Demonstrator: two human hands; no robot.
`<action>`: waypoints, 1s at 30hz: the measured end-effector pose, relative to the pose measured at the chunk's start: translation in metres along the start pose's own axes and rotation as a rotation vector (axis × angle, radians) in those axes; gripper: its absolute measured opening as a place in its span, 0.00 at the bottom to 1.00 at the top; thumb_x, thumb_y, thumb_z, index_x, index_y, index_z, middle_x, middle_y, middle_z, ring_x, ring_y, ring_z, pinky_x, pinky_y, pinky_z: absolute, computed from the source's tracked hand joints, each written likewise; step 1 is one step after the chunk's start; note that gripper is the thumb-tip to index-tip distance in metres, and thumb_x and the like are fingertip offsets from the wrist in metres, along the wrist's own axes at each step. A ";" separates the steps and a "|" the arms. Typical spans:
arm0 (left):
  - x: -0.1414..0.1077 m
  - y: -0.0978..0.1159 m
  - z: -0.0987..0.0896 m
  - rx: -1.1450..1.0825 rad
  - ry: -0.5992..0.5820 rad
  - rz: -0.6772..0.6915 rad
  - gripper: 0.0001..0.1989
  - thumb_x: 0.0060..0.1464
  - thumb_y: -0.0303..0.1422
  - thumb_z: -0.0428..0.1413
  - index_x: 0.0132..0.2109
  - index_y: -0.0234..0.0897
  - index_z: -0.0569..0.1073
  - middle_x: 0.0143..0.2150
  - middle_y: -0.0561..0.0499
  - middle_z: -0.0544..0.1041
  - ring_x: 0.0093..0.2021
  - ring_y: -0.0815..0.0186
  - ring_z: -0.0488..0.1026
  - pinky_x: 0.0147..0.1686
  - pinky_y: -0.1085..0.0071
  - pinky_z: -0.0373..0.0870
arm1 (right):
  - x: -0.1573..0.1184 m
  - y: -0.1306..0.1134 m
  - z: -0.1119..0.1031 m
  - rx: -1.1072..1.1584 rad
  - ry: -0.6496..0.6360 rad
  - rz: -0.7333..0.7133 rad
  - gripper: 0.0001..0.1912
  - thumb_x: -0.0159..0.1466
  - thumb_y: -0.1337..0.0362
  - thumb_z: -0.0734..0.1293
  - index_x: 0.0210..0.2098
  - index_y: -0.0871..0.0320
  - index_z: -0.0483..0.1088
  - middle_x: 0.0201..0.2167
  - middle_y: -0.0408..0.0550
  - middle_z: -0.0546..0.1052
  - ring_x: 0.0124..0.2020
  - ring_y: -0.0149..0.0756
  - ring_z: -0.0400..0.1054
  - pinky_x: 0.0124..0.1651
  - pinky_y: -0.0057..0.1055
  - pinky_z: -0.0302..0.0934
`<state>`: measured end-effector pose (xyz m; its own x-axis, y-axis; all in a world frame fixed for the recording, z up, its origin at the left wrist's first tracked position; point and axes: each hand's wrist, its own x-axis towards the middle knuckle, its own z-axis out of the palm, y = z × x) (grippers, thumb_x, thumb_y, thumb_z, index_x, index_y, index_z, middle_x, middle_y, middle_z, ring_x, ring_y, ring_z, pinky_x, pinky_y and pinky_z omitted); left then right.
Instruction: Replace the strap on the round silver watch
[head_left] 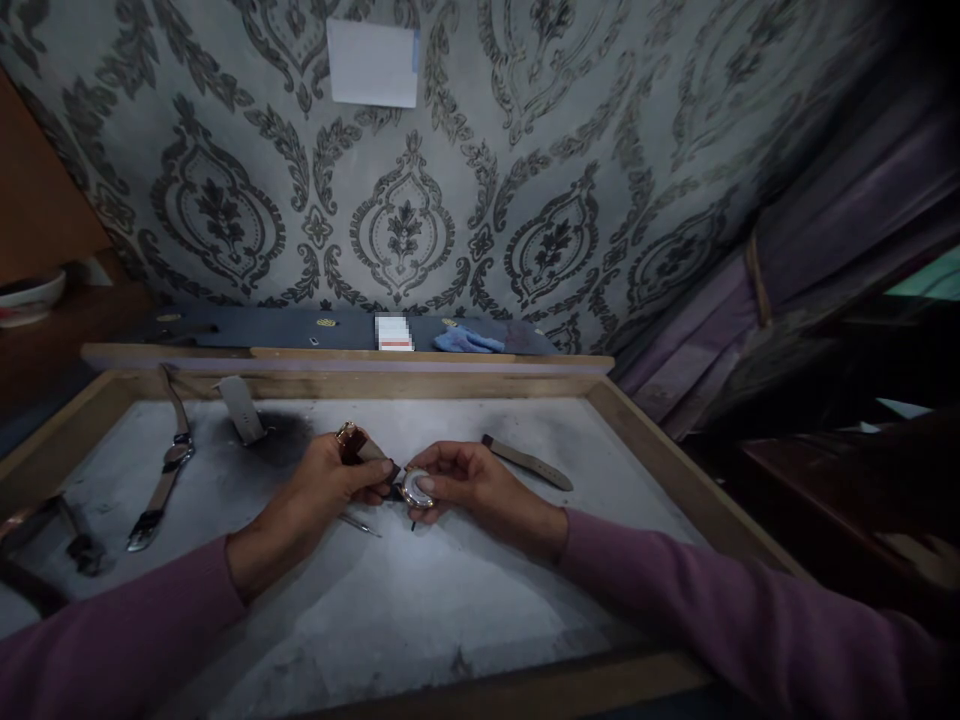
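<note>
My left hand (319, 485) is closed on a brown watch strap (373, 455) with a gold-coloured buckle at its upper end. Between the fingers and thumb of my right hand (472, 485) is a round watch case (418, 488) with a shiny rim. The strap's lower end meets or nearly meets the case; whether they are joined cannot be made out. Below my left hand a thin metal tool (361, 524) lies on the white surface. A loose strap piece (529, 463) rests just beyond my right hand.
A wood-framed tray (442, 385) surrounds the work area. At its left lie a watch (178, 455), a light strap (242, 410) and a darker strap (79, 540). Behind the rim are a small box (394, 334) and a blue cloth (470, 340). A bowl (31, 298) stands far left.
</note>
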<state>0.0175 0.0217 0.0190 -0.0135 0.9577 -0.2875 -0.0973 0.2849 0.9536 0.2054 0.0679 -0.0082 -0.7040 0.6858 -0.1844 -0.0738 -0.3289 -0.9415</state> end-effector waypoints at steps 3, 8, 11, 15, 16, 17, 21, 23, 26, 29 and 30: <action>0.000 0.001 0.001 0.006 0.000 -0.011 0.11 0.35 0.33 0.64 0.23 0.34 0.69 0.19 0.56 0.73 0.22 0.71 0.71 0.24 0.74 0.68 | 0.000 0.000 0.000 -0.007 0.008 0.000 0.21 0.53 0.58 0.77 0.37 0.65 0.71 0.30 0.48 0.79 0.28 0.34 0.76 0.31 0.29 0.70; -0.001 0.001 0.002 0.008 0.000 -0.025 0.11 0.36 0.33 0.64 0.23 0.35 0.68 0.19 0.56 0.73 0.21 0.71 0.70 0.25 0.74 0.68 | 0.000 0.000 -0.001 0.003 0.013 0.007 0.20 0.53 0.59 0.77 0.38 0.64 0.70 0.30 0.48 0.78 0.28 0.34 0.76 0.33 0.31 0.71; -0.001 0.000 0.003 0.015 -0.010 -0.026 0.11 0.36 0.33 0.64 0.22 0.35 0.68 0.19 0.55 0.73 0.21 0.71 0.70 0.25 0.73 0.68 | 0.000 0.000 0.000 -0.003 0.018 0.009 0.20 0.52 0.58 0.77 0.37 0.64 0.71 0.30 0.48 0.78 0.28 0.35 0.76 0.32 0.30 0.70; 0.000 -0.001 0.002 0.013 -0.022 -0.015 0.11 0.36 0.33 0.64 0.22 0.35 0.68 0.20 0.54 0.74 0.22 0.70 0.70 0.25 0.72 0.68 | -0.001 0.000 0.001 0.003 0.014 0.010 0.20 0.51 0.58 0.78 0.36 0.64 0.71 0.29 0.48 0.79 0.27 0.34 0.76 0.31 0.29 0.70; 0.000 -0.002 0.002 0.016 -0.021 -0.010 0.11 0.36 0.33 0.64 0.22 0.35 0.68 0.20 0.54 0.74 0.22 0.70 0.70 0.25 0.72 0.69 | -0.001 0.000 0.001 0.006 0.013 0.009 0.20 0.51 0.58 0.78 0.36 0.64 0.71 0.29 0.47 0.79 0.27 0.34 0.76 0.31 0.30 0.70; 0.000 -0.002 0.002 0.022 -0.021 -0.006 0.11 0.36 0.33 0.64 0.22 0.36 0.68 0.20 0.54 0.74 0.22 0.70 0.70 0.26 0.72 0.69 | -0.001 0.000 0.001 0.005 0.012 0.009 0.20 0.52 0.58 0.77 0.36 0.64 0.71 0.29 0.47 0.79 0.27 0.34 0.76 0.31 0.30 0.70; 0.001 -0.002 0.002 0.033 -0.020 -0.002 0.11 0.37 0.32 0.64 0.22 0.35 0.69 0.20 0.54 0.74 0.21 0.70 0.70 0.26 0.71 0.69 | 0.000 0.001 0.000 -0.004 0.010 0.005 0.20 0.53 0.58 0.77 0.37 0.63 0.71 0.29 0.48 0.79 0.28 0.34 0.76 0.31 0.30 0.70; 0.001 -0.001 0.002 0.024 -0.015 -0.009 0.10 0.38 0.31 0.64 0.22 0.35 0.69 0.20 0.54 0.74 0.21 0.70 0.70 0.26 0.72 0.69 | 0.000 0.001 0.000 -0.006 0.010 0.006 0.20 0.52 0.58 0.77 0.37 0.64 0.71 0.30 0.48 0.79 0.28 0.34 0.76 0.31 0.30 0.70; 0.001 -0.001 0.003 0.009 -0.009 -0.010 0.09 0.38 0.31 0.64 0.22 0.35 0.69 0.19 0.54 0.74 0.21 0.70 0.70 0.25 0.73 0.69 | -0.001 0.000 0.001 -0.007 0.014 0.007 0.20 0.52 0.58 0.77 0.37 0.64 0.71 0.29 0.47 0.79 0.28 0.34 0.76 0.31 0.29 0.70; 0.001 -0.001 0.002 0.003 -0.021 -0.008 0.10 0.37 0.31 0.64 0.22 0.35 0.69 0.19 0.54 0.74 0.21 0.70 0.70 0.26 0.72 0.69 | -0.001 -0.001 0.002 -0.005 0.010 0.004 0.20 0.52 0.58 0.77 0.36 0.64 0.71 0.28 0.47 0.79 0.28 0.33 0.76 0.31 0.28 0.70; 0.001 -0.002 0.002 0.007 -0.024 -0.008 0.10 0.37 0.32 0.64 0.22 0.35 0.69 0.20 0.54 0.74 0.21 0.70 0.70 0.26 0.72 0.69 | -0.001 -0.001 0.002 -0.002 0.008 0.002 0.20 0.52 0.57 0.77 0.36 0.64 0.71 0.28 0.46 0.79 0.28 0.33 0.76 0.31 0.28 0.70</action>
<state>0.0196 0.0220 0.0175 0.0111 0.9561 -0.2928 -0.0902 0.2926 0.9520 0.2044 0.0661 -0.0061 -0.6987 0.6902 -0.1883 -0.0709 -0.3286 -0.9418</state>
